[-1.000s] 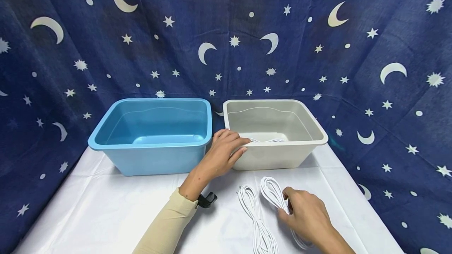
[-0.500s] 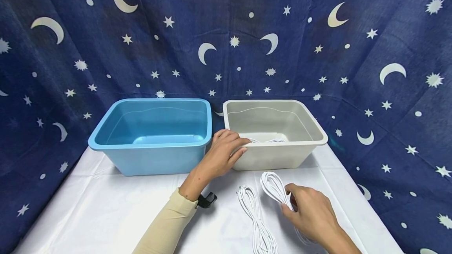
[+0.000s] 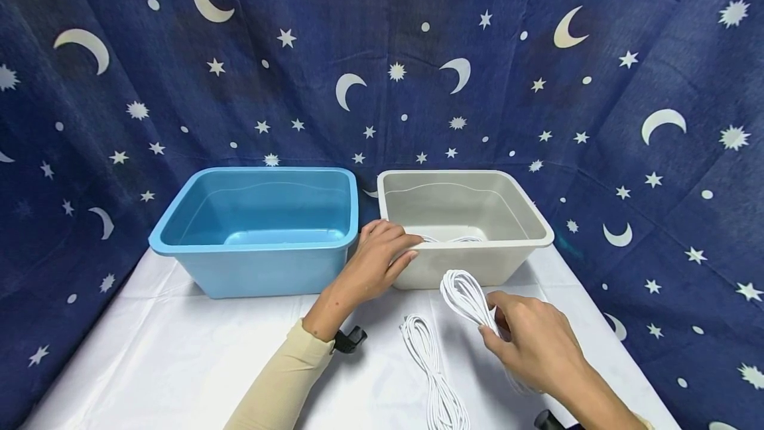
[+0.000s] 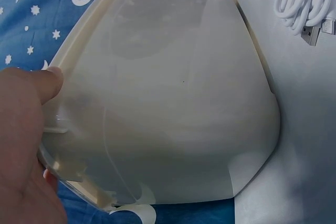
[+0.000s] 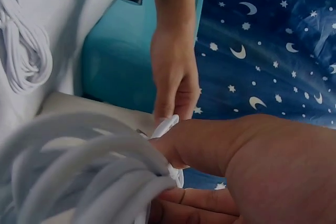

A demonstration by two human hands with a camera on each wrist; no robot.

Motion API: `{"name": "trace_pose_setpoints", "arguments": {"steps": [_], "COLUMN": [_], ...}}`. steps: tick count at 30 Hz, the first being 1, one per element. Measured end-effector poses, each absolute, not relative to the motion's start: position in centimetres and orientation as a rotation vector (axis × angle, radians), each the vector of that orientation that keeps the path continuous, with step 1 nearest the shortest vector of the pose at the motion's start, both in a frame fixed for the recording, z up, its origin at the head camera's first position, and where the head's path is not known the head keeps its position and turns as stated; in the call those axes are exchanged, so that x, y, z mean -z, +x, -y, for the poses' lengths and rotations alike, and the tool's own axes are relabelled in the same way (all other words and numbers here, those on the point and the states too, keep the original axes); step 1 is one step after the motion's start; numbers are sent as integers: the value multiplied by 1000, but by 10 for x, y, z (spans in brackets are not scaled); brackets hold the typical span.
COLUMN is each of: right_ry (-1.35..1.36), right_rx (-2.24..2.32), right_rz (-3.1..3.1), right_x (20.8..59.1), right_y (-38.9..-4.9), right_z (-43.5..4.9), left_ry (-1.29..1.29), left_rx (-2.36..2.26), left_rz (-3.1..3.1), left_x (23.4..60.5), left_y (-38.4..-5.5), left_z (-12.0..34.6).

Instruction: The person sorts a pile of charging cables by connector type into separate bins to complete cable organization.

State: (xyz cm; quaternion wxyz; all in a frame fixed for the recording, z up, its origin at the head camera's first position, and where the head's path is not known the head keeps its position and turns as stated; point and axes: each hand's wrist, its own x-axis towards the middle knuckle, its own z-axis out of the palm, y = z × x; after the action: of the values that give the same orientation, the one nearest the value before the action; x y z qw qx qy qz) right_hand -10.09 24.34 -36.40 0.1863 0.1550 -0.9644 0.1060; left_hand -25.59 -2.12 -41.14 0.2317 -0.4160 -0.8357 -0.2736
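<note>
My right hand (image 3: 531, 344) pinches a coiled white cable (image 3: 467, 298) between thumb and fingers, above the table in front of the grey bin (image 3: 465, 263). Its loops fill the lower left of the right wrist view. My left hand (image 3: 377, 259) grips the grey bin's near left rim, with the thumb (image 4: 50, 83) on the outside and the fingers partly hidden behind the rim. A second coiled white cable (image 3: 438, 383) lies on the table between my arms; the left wrist view shows its metal USB plug (image 4: 310, 35). White cable (image 3: 465, 239) also shows inside the grey bin.
A blue bin (image 3: 256, 271) stands left of the grey one, with a narrow gap between their rims. Both rest on a white cloth (image 3: 179, 357). A dark blue curtain (image 3: 406, 32) with moons and stars hangs behind and along the sides.
My right hand has lifted its coiled cable off the cloth and moved it up and forward, closer to the grey bin. The left hand keeps its place on the rim.
</note>
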Motion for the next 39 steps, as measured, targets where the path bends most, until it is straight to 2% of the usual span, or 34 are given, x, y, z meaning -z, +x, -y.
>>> {"name": "trace_pose_setpoints", "arguments": {"steps": [24,39], "right_ry": [580,688], "right_rx": [-209,-89], "right_rz": [2644,2487], "right_x": [303,298], "right_y": [-145,-206], "right_z": [-249,-251], "left_ry": [-1145,-1143], "left_rx": [756,758], "left_rz": [2278,2304], "left_x": [412,411], "left_y": [-256,-257], "left_z": [21,22]}}
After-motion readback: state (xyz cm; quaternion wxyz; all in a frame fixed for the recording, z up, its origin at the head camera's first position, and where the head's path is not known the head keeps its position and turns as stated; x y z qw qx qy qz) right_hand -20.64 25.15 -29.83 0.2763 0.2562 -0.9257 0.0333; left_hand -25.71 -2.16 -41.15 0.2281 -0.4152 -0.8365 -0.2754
